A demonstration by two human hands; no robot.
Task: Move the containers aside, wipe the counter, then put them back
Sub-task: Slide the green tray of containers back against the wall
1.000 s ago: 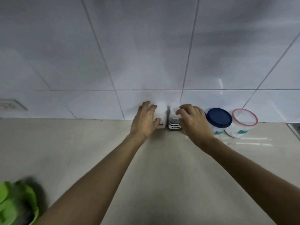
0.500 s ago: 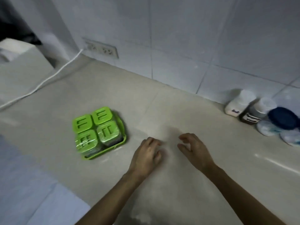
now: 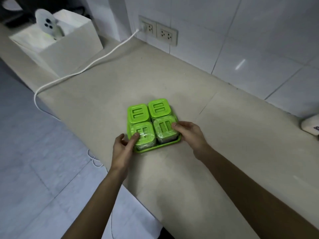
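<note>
Both arms reach forward, left hand (image 3: 124,147) and right hand (image 3: 189,134) loosely curled

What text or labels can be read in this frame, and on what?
None can be read.
White container at the right edge: dark print on its label, cut off by the frame and too blurred to read.
Green lids in the green tray: raised bar shapes only, no letters.
Wall sockets: no markings visible.

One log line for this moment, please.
left hand: on green tray near-left | right hand: on near-right | tray: on counter | lift: not visible
</note>
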